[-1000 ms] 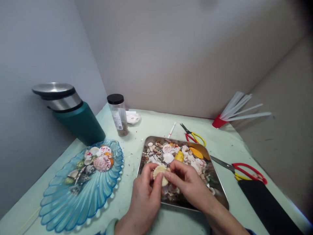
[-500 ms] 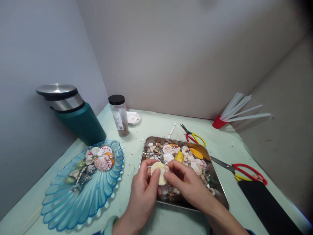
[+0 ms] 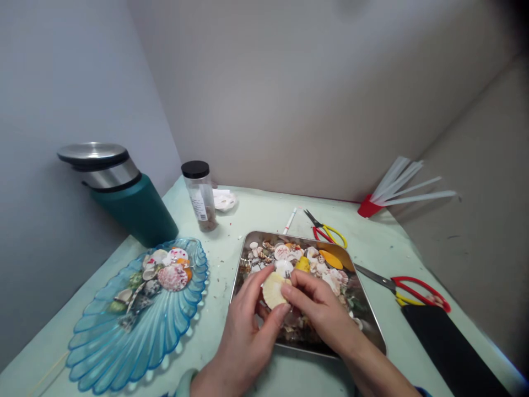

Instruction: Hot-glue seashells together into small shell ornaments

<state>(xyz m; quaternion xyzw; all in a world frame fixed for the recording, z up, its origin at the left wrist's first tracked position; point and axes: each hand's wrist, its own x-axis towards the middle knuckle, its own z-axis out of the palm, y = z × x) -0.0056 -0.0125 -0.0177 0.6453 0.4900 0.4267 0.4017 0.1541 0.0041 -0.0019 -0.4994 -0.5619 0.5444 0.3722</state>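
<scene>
Shell (image 3: pixel 273 292) — pale yellow, rounded

Over a metal tray (image 3: pixel 371 318) of shells, the right hand (image 3: pixel 320 306) pinches a pale yellow shell (image 3: pixel 273 290); the left hand (image 3: pixel 246 331) curves around its edge. A blue dish (image 3: pixel 142 333) sits leftward.

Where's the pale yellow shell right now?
Lower middle of the head view: the pale yellow shell is held between the left hand and right hand, over the metal tray.
</scene>
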